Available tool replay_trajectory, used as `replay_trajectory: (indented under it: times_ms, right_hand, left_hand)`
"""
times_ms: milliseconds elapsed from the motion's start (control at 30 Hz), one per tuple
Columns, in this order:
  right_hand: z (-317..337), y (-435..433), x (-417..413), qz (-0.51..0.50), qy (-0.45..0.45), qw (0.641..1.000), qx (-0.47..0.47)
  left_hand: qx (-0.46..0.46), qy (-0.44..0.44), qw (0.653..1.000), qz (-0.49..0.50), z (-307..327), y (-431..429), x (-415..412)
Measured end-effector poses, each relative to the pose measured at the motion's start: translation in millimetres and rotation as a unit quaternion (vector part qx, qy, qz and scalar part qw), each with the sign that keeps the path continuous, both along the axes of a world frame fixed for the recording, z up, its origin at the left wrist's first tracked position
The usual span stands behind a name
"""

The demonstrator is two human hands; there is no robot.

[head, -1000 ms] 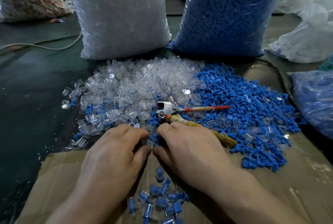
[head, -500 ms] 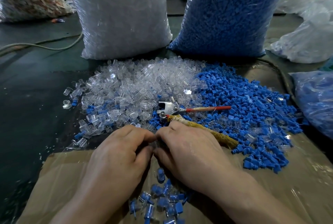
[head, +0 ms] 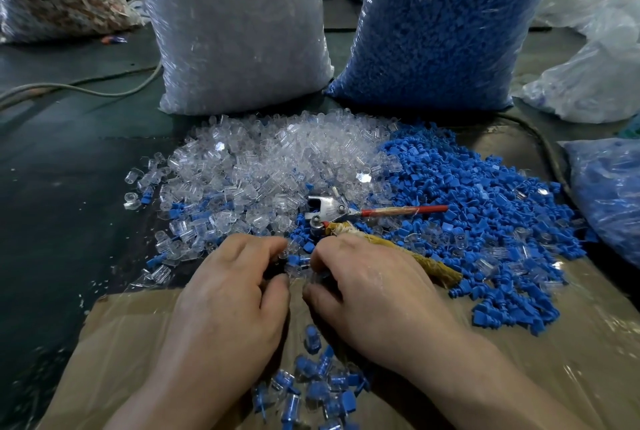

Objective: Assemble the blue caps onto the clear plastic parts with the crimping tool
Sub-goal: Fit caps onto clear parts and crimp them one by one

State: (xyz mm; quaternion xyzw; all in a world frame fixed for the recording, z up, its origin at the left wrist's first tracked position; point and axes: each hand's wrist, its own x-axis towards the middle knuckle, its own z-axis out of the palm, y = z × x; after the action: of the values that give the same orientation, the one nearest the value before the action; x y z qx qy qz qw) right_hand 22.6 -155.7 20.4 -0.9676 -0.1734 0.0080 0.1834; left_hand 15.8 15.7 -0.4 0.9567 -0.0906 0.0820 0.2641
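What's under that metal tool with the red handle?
The crimping tool lies on loose blue caps and clear plastic parts. The surface beneath that pile is covered.

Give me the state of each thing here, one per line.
Left hand: curled, pinching the small piece.
Right hand: curled, pinching it too.
Crimping tool: lying down, handles spread.
Clear-parts bag: upright.
Blue-caps bag: upright.
Assembled pieces: heaped loose on cardboard.
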Motion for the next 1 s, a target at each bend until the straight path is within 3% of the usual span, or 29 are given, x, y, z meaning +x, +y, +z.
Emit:
replay_trajectory:
  times_ms: [267, 767, 1000]
  right_hand:
    - [-0.5, 4.3, -1.4, -0.023, -0.002, 0.997, -0.071]
    - [-3.5, -3.2, -0.1, -0.016, -0.014, 1.0, -0.017]
    - [-2.3, -0.1, -3.2, -0.003, -0.02, 1.0, 0.023]
  left_hand:
    - [0.058, 0.014, 0.998, -0.033, 2.5, -1.5, -1.0]
    - [0.015, 0.006, 1.0, -0.005, 0.7, -2.5, 1.1]
    - [0.011, 0.007, 0.999, -0.044, 1.5, -2.9, -1.2]
